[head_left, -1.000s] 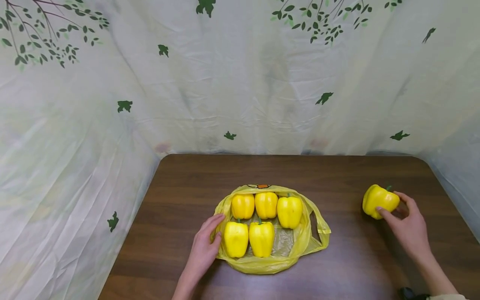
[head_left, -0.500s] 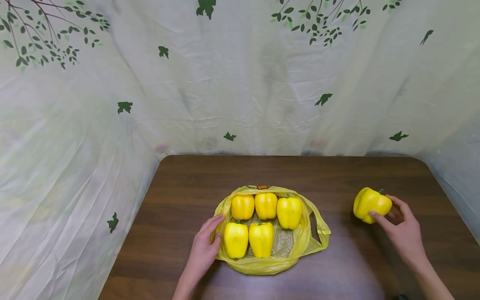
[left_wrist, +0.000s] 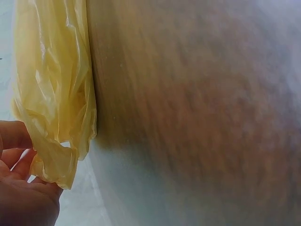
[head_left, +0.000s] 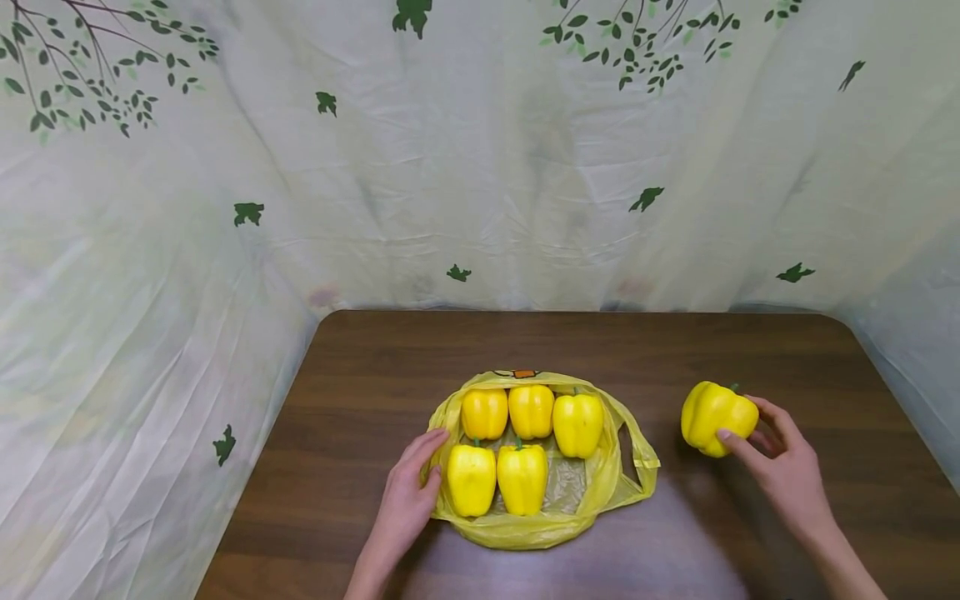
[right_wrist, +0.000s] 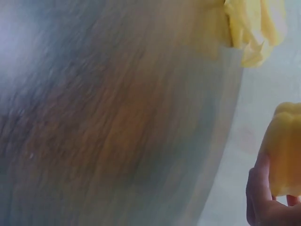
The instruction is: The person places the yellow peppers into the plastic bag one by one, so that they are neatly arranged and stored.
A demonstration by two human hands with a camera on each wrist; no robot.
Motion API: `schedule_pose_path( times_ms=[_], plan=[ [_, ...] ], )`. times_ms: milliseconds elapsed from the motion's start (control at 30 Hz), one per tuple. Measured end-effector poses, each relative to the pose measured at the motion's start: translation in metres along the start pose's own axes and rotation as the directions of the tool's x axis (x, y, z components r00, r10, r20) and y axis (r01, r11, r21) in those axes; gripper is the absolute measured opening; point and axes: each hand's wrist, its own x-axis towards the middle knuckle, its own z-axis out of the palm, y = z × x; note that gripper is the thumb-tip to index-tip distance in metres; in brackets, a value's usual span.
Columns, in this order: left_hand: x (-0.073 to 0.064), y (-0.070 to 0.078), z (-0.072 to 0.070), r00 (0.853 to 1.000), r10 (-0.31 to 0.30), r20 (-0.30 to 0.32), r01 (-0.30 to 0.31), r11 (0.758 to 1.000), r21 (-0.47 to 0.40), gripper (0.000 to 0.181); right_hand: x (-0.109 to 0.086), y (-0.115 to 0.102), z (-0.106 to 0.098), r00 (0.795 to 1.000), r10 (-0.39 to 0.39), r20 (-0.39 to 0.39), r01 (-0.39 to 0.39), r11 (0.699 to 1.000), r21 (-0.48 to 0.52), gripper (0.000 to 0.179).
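Note:
In the head view my right hand (head_left: 783,467) grips a yellow bell pepper (head_left: 712,417) by its right side, thumb in front, with its green stem up. The same pepper (right_wrist: 288,146) shows at the right edge of the right wrist view. A yellow plastic bag (head_left: 536,533) lies with its mouth spread wide on the table. Inside it stand several yellow bell peppers (head_left: 522,481) in two rows, with bare bag bottom at the front right. My left hand (head_left: 408,487) holds the bag's left edge between thumb and fingers; in the left wrist view the bag (left_wrist: 56,75) hangs over those fingers.
The brown wooden table (head_left: 360,358) has rounded far corners. Behind it and at both sides hangs a pale sheet (head_left: 480,192) printed with green leaves. The bag's right handle loop (head_left: 645,458) points toward my right hand.
My right hand has carried the bell pepper leftward and slightly nearer, toward the bag. The left hand, the bag and the peppers in it have stayed where they were.

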Motion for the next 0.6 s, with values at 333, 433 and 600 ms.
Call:
schedule_pose_path(
  times_ms=[333, 433, 600],
  plan=[
    [-0.001, 0.002, 0.0, 1.0, -0.02, 0.014, 0.02, 1.0, 0.005, 0.051, -0.006, -0.017, 0.009, 0.996, -0.038, 0.083, 0.04, 0.999, -0.017, 0.063],
    [-0.001, 0.002, 0.0, 0.999, -0.029, 0.019, 0.029, 1.0, 0.007, 0.051, -0.008, -0.022, 0.012, 0.993, -0.037, 0.111, 0.039, 0.999, -0.02, 0.064],
    [0.0, 0.003, 0.0, 0.999, -0.029, 0.017, 0.029, 1.0, 0.011, 0.051, -0.009, -0.029, 0.015, 0.986, -0.039, 0.164, 0.042, 0.999, -0.015, 0.066]
  ],
)
